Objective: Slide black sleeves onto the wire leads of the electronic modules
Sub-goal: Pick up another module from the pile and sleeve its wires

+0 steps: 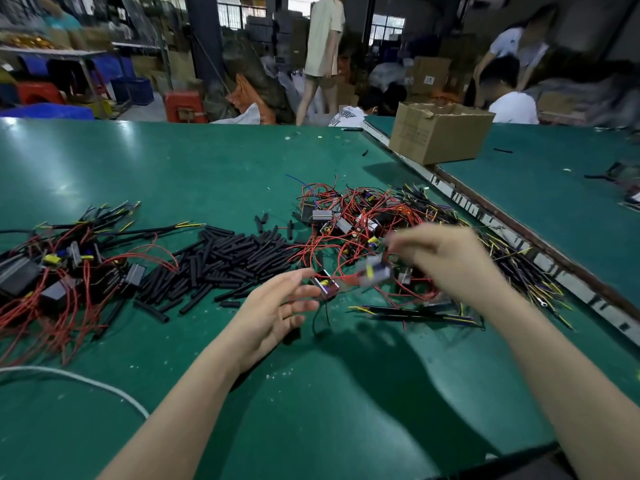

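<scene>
A smooth green table (173, 174) carries a heap of matte black sleeves (221, 261), tangled red-wired modules (349, 216) and a cardboard box (438, 131). The left hand (273, 310) hovers with fingers spread; the blurred right hand (440, 251) pinches a grey module (375, 271).

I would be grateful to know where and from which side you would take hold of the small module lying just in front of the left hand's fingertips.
Grip the module by its two short side walls, coming from above with the left hand. Its boxy body sits apart from the tangle, open face up, and its black leads trail toward you, so a top pinch probably avoids snagging wires.
</scene>
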